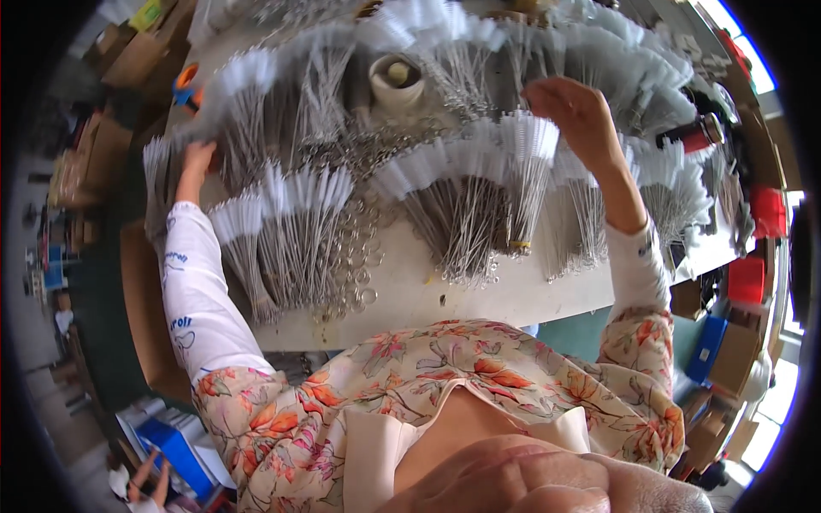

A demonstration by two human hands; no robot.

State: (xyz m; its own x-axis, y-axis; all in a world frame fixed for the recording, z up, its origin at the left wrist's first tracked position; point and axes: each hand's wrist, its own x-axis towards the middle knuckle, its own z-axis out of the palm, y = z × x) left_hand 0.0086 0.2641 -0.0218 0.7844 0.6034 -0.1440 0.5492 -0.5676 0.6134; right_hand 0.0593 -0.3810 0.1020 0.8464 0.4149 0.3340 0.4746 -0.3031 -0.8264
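Note:
Many thin wire brushes with white bristle heads and looped wire ends lie in bundles across the table. My left hand (198, 159) reaches to the table's left side, beside a brush bundle (156, 184); its fingers are blurred and partly hidden, so their grip does not show. My right hand (575, 104) is raised at the right, fingers bent and cupped, with nothing visible in them. Just below its fingertips are the white heads of a brush bundle (528, 162) tied with a yellow band near the wire ends. Whether they touch is unclear.
Loose metal rings (359, 274) lie between the near bundles. Farther back stand a white roll (397, 81) and an orange-and-blue tape dispenser (186, 88). A dark red cylinder (691, 134) lies at the right. Cardboard boxes (145, 316) flank the table; another person's hands (150, 479) show lower left.

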